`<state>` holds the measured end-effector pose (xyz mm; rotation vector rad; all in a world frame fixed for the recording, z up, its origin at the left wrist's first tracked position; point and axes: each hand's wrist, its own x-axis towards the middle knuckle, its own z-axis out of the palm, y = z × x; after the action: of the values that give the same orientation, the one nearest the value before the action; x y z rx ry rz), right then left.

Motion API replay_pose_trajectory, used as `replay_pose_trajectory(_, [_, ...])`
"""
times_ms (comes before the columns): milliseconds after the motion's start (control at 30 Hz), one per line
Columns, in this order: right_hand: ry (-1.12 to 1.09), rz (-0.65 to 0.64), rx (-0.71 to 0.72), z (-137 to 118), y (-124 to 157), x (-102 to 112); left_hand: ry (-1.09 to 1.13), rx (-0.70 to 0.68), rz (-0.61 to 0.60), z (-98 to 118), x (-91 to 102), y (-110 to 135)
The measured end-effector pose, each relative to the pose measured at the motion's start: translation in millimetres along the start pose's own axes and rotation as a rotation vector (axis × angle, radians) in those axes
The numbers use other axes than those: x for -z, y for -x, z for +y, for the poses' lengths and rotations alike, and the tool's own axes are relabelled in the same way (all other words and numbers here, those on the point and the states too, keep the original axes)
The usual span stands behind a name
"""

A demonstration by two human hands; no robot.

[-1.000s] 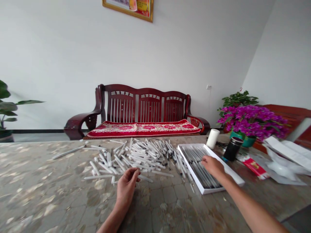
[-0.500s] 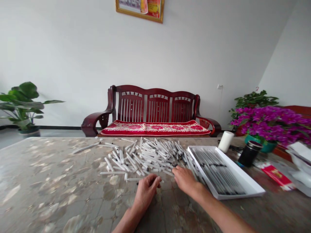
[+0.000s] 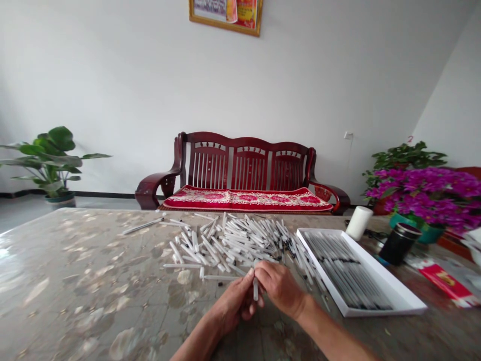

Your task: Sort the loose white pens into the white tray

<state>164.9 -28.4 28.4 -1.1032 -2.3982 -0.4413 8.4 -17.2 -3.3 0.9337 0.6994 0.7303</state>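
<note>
My left hand (image 3: 239, 299) and my right hand (image 3: 280, 287) meet low over the table, just in front of a pile of pens (image 3: 248, 240). Between their fingertips shows the pale, translucent end of a pen (image 3: 256, 290). Both hands are closed on it; the rest is hidden by the fingers. The heap holds many whitish pens and loose pen parts with some dark tips, lying in all directions. Right of my right hand, a shallow white box (image 3: 394, 286) holds clear pens laid side by side in two rows.
A single pen (image 3: 143, 226) lies apart at the left. Behind the box stand a white cylinder (image 3: 359, 223) and a black cup (image 3: 400, 244). A red packet (image 3: 447, 282) and purple flowers (image 3: 432, 198) are at the right. Across the table (image 3: 93, 291) is a wooden bench (image 3: 250, 165).
My right hand has drawn back from the pile to my left hand, and the two now hold a pen together. The view has shifted slightly left.
</note>
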Motion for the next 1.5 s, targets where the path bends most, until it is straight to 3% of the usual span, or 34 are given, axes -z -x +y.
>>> replay_pose_trajectory(200, [-0.027,0.052,0.022,1,1,1,0.123,-0.014,-0.087,-1,3.9,-3])
replay_pose_trajectory(333, [-0.198,0.048,-0.049,0,10,-5,0.180,-0.013,-0.044,-3,5.6,-7])
replay_pose_trajectory(400, [-0.215,0.026,-0.168,7,16,-11,0.228,-0.022,0.019,-3,7.7,-9])
replay_pose_trajectory(467, [-0.150,-0.011,-0.391,22,21,-14,0.264,-0.028,0.083,-1,10.2,-11])
replay_pose_trajectory(567, [0.026,-0.212,-0.752,54,26,-14,0.317,-0.037,0.193,3,12.4,-12])
replay_pose_trajectory(633, [0.090,-0.355,-0.854,73,27,-12,0.364,-0.048,0.269,5,12.0,-13])
replay_pose_trajectory(767, [0.110,-0.451,-0.890,93,26,-12,0.425,-0.073,0.355,8,9.5,-14])
replay_pose_trajectory(1000, [0.110,-0.520,-0.906,91,19,-9,0.515,-0.107,0.408,12,12.1,-15])
replay_pose_trajectory(1167, [0.036,-0.342,-0.891,83,11,10,0.598,-0.122,0.443,14,15.7,-18])
replay_pose_trajectory(1233, [-0.267,-0.099,-0.930,72,7,15,0.613,-0.126,0.439,14,16.5,-18])
replay_pose_trajectory(1333, [-0.910,0.360,-0.992,49,2,16,0.627,-0.123,0.454,15,17.6,-19])
replay_pose_trajectory(1367, [-1.043,0.452,-1.003,42,0,16,0.633,-0.123,0.461,15,17.9,-19])
replay_pose_trajectory(1500, [-1.217,0.559,-1.033,20,-4,11,0.665,-0.137,0.479,16,19.3,-19])
